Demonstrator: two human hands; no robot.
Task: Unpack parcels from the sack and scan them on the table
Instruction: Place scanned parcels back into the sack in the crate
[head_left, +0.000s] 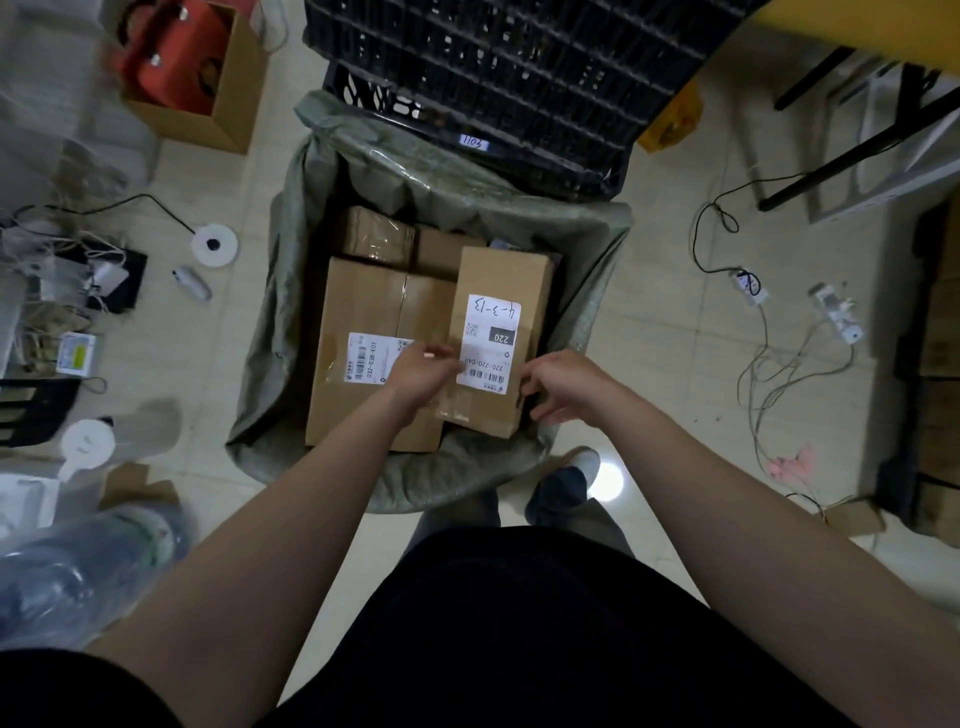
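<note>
– Black-clad torso (519, 649) right below us, both bare forearms (322, 493) reaching out over the grey-green woven sack (283, 291), which stands open on the tiled floor (649, 322).

– And the hands?

– Left hand (423, 371) has its fingers curled at the left edge of a narrow brown cardboard parcel (501, 280), right beside the white label (488, 340). Right hand (558, 384) curls its fingers against the parcel's near right corner. Gripped from both sides, I'd say.

– Where's that parcel sitting?

– Inside the sack, on top of the pile, its near end lying across a large brown cardboard box (363, 312) that carries a label of its own. Handwriting and a barcode show on the narrow one's label.

– Anything behind?

– One small taped brown box (376, 231) tucked in at the sack's far side, and a black plastic lattice crate (493, 78) up against the sack's far rim. Cables (779, 374) trail over the floor to the right.
</note>
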